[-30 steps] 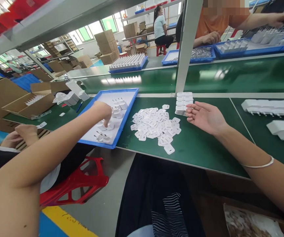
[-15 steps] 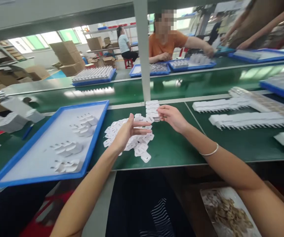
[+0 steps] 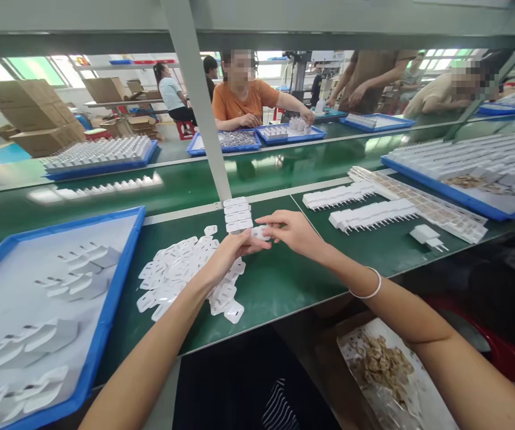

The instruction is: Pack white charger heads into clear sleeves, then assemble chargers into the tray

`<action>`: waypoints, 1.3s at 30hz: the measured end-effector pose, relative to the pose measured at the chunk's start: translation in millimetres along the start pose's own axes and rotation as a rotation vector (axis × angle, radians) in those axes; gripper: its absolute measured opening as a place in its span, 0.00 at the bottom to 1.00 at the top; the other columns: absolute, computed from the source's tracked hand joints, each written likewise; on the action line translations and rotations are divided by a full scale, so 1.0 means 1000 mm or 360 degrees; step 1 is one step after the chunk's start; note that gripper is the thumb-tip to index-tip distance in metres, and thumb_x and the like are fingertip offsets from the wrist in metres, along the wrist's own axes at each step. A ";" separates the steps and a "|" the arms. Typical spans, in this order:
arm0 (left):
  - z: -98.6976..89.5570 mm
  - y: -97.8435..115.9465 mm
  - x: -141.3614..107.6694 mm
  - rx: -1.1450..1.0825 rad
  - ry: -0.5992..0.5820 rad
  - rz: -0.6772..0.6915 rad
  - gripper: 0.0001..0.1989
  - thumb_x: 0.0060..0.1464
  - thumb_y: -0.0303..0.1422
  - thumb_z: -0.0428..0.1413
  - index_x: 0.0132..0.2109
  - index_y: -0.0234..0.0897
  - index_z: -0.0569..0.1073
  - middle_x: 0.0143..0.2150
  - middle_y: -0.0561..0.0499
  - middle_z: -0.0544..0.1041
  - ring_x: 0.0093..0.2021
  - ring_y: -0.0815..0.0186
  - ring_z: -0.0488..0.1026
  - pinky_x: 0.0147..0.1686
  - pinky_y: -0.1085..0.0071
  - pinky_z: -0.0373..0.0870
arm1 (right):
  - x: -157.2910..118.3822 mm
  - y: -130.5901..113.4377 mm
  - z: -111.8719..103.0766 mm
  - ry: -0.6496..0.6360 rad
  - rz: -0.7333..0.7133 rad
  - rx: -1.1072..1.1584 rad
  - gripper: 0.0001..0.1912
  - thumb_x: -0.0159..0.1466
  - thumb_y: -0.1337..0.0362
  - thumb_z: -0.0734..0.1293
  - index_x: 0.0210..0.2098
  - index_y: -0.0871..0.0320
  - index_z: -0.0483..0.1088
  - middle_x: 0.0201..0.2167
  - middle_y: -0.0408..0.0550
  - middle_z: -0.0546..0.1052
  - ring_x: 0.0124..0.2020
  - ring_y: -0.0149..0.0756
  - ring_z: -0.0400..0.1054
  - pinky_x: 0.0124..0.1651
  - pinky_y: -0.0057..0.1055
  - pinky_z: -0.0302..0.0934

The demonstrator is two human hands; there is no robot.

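Observation:
My right hand pinches a small white plastic cover between thumb and fingers. My left hand meets it from the other side, its thumb and fingers closed on the cover's near edge. Just beyond the hands, a short row of white rectangular plug housings stands on the green table. A loose pile of white plastic covers spreads under and beside my left forearm, partly hidden by it.
A blue-rimmed tray at left carries several white plug adapters. At right lie two rows of plug adapters, a single adapter and a clear plastic tray. A post rises behind the housings. Across the bench sits a co-worker in orange.
My hands have come together at the white cover; the left hand's spread fingers have closed. The view has swung right, showing more of the right-hand side.

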State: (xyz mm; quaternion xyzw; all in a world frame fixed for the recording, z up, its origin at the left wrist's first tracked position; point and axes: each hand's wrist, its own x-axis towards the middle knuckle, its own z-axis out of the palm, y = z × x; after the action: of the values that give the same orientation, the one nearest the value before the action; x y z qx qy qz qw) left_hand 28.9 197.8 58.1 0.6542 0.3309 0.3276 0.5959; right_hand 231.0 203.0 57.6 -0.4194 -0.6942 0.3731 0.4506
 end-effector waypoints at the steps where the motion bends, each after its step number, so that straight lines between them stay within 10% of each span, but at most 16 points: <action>1: 0.000 -0.001 0.001 -0.0006 -0.0002 -0.0013 0.26 0.61 0.51 0.48 0.40 0.37 0.83 0.47 0.43 0.82 0.54 0.51 0.76 0.62 0.50 0.66 | 0.001 0.002 0.002 0.0011 -0.0027 -0.0030 0.11 0.56 0.61 0.72 0.39 0.56 0.77 0.31 0.45 0.74 0.28 0.33 0.67 0.32 0.33 0.65; 10: -0.003 0.002 -0.001 -0.0133 0.0113 -0.0129 0.23 0.61 0.49 0.50 0.41 0.39 0.83 0.51 0.44 0.80 0.55 0.50 0.75 0.64 0.54 0.64 | -0.001 0.017 -0.020 0.0144 0.0075 -0.0004 0.16 0.63 0.48 0.65 0.37 0.56 0.71 0.34 0.45 0.74 0.31 0.33 0.68 0.35 0.32 0.62; 15: -0.006 0.003 -0.010 0.0014 0.0329 -0.0205 0.22 0.60 0.48 0.50 0.33 0.41 0.84 0.40 0.45 0.83 0.48 0.50 0.78 0.61 0.52 0.66 | -0.030 0.036 -0.095 0.0840 0.0416 -0.1125 0.21 0.59 0.52 0.71 0.46 0.59 0.69 0.47 0.59 0.73 0.50 0.52 0.65 0.53 0.46 0.60; 19: -0.004 0.004 -0.012 0.0073 0.0407 -0.0180 0.28 0.59 0.51 0.48 0.24 0.41 0.82 0.29 0.44 0.82 0.39 0.50 0.79 0.55 0.51 0.70 | -0.042 0.057 -0.117 0.0829 0.0911 -0.1592 0.30 0.59 0.49 0.71 0.49 0.68 0.66 0.51 0.71 0.69 0.54 0.63 0.62 0.52 0.50 0.60; 31: 0.008 -0.006 -0.010 0.0048 0.0512 -0.0310 0.31 0.57 0.57 0.48 0.31 0.35 0.83 0.36 0.41 0.83 0.43 0.51 0.79 0.56 0.55 0.68 | -0.038 0.058 -0.096 0.0723 0.1097 -0.1592 0.29 0.58 0.51 0.68 0.49 0.68 0.62 0.43 0.66 0.75 0.46 0.58 0.71 0.46 0.44 0.63; 39: 0.022 -0.012 -0.012 -0.0352 0.0455 -0.0223 0.27 0.52 0.51 0.60 0.51 0.35 0.77 0.59 0.41 0.75 0.59 0.50 0.72 0.61 0.56 0.64 | -0.044 0.012 -0.014 0.0677 0.0131 -0.0826 0.32 0.56 0.50 0.72 0.53 0.58 0.60 0.48 0.56 0.76 0.46 0.48 0.73 0.48 0.41 0.66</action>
State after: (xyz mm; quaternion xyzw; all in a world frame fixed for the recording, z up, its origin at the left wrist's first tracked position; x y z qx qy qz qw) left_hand 39.5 175.9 43.9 0.5070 0.4189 0.4092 0.6325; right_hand 257.4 169.0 37.5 -0.6163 -0.6389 0.1060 0.4480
